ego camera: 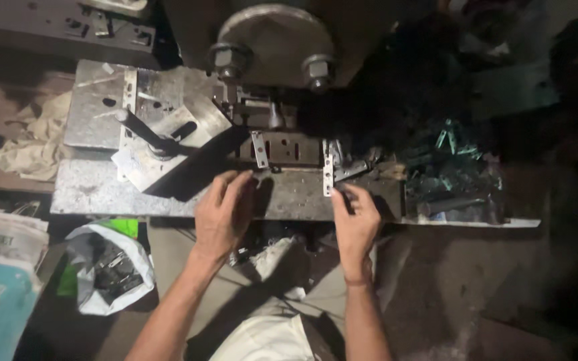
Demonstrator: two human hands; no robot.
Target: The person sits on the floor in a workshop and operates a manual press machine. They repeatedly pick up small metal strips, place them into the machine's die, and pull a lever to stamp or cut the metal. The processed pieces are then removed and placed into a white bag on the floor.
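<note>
1. Nearest me, below the front edge of the table (102, 190), I count one white plastic bag (112, 267) of small metal pieces on the floor, left of my arms. The pieces are too jumbled to count.
2. My left hand (224, 210) lies palm down on the table's front edge, fingers spread and loosely curled toward the press block. It grips nothing that I can see.
3. My right hand (356, 217) sits on the same edge, to the right, fingers pinched together just below a thin metal strip (328, 172). I cannot tell whether it really has hold of that strip.
4. I count two such strips standing against the dark press block (289, 147), the second strip (259, 148) being to the left. I judge them light, stiff, thin and sharp-edged, likely oily, so I would pinch one by its lower end on the flat faces.
5. Left of the block on the table, one dark handle (143, 130) lies over angled steel plates.
6. Right of the block, a heap of greenish metal parts (453, 164), uncountable in the gloom.
7. Farthest, above the block, two large nuts (227, 59) under one round plate (275, 33).
</note>
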